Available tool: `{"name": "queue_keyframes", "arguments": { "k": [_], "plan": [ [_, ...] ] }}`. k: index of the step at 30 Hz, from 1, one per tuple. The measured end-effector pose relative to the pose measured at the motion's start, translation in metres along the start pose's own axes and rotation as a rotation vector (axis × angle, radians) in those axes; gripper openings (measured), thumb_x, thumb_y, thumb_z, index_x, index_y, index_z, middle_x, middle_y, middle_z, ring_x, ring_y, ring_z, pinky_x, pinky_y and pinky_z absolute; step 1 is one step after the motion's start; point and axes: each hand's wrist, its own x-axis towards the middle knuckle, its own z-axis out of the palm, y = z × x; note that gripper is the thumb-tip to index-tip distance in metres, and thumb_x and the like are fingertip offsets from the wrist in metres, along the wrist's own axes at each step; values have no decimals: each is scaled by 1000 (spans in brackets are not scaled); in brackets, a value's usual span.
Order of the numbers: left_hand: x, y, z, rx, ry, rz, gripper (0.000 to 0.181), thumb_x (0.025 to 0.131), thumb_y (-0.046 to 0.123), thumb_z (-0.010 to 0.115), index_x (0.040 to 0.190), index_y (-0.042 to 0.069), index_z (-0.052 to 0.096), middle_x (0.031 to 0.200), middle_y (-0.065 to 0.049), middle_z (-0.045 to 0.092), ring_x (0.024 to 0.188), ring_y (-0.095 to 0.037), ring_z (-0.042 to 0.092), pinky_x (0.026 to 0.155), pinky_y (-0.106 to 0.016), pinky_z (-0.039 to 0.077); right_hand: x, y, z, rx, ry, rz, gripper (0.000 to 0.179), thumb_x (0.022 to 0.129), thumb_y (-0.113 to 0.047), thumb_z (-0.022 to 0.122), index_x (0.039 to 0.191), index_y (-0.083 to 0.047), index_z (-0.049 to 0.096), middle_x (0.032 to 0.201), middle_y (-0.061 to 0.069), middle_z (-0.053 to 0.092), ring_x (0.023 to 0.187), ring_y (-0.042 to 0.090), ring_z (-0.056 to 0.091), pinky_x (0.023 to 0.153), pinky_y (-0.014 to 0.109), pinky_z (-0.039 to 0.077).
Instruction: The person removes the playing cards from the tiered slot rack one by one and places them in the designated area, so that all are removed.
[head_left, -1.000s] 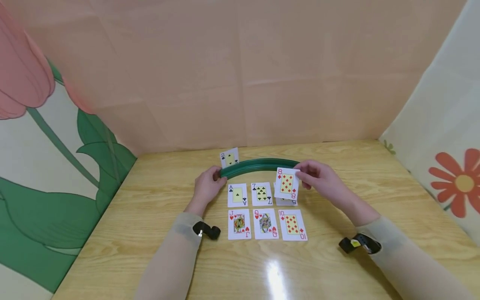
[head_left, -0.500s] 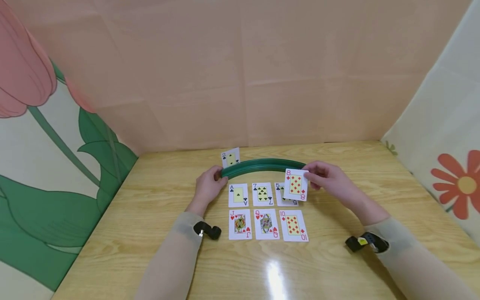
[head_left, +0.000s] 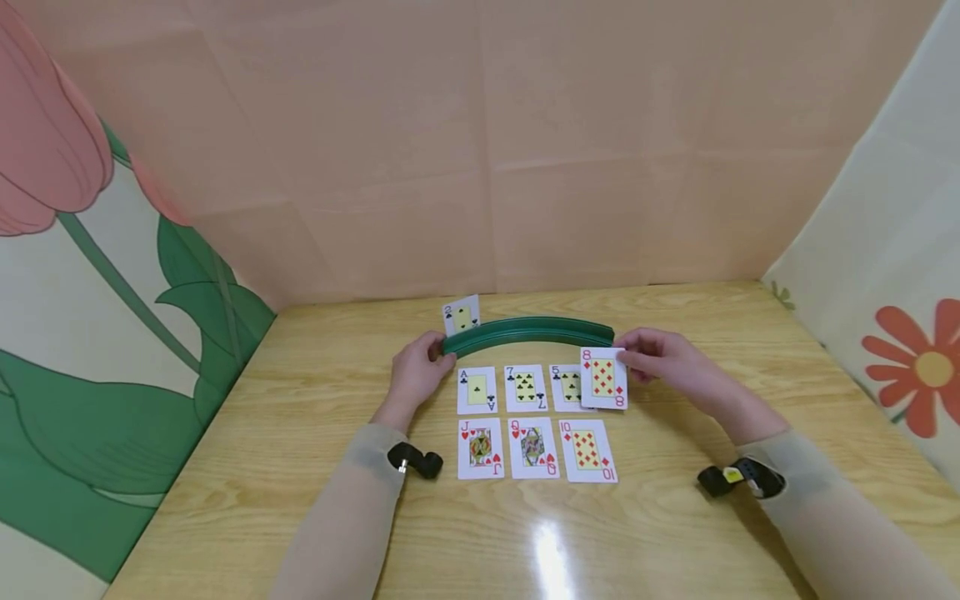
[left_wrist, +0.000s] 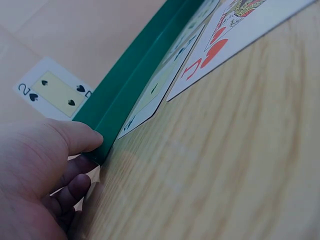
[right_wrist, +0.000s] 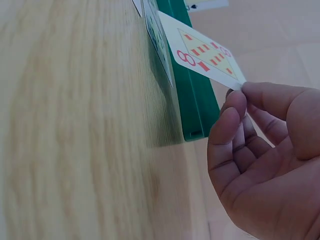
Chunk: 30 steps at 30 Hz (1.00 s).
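My right hand (head_left: 663, 362) pinches an eight of diamonds (right_wrist: 202, 50) by its upper right corner, between thumb and fingers. The card hangs in front of the right end of a curved green card holder (head_left: 528, 330) and covers part of the five of clubs (head_left: 566, 386). At the holder's left end my left hand (head_left: 420, 371) grips it, thumb on the near face and fingers behind, as the left wrist view shows. A two of spades (left_wrist: 52, 90) stands leaning in the holder near that hand.
Flat on the wooden table (head_left: 300, 500) lie an ace of clubs (head_left: 476, 390) and seven of clubs (head_left: 524, 388). Nearer lie a jack of hearts (head_left: 479, 449), queen of hearts (head_left: 533, 448) and ten of diamonds (head_left: 587, 451). A pink cloth (head_left: 480, 167) hangs behind.
My right hand has moved to the right and slightly nearer with the eight of diamonds, uncovering more of the five of clubs. My left hand keeps its grip on the holder.
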Motion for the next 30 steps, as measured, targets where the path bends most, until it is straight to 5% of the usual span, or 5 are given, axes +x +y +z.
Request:
{"name": "queue_keyframes", "arguments": {
  "k": [30],
  "plan": [
    [-1,0,-1,7,0,0,27,105,22,78,130,12,73,106,-6,69,95,-27,57,87,-43,45,0,19,-20,-34,-41,117,39,114,-31,65,139,-2,64,109,13,64,97,25,59,82,33,52]
  ]
}}
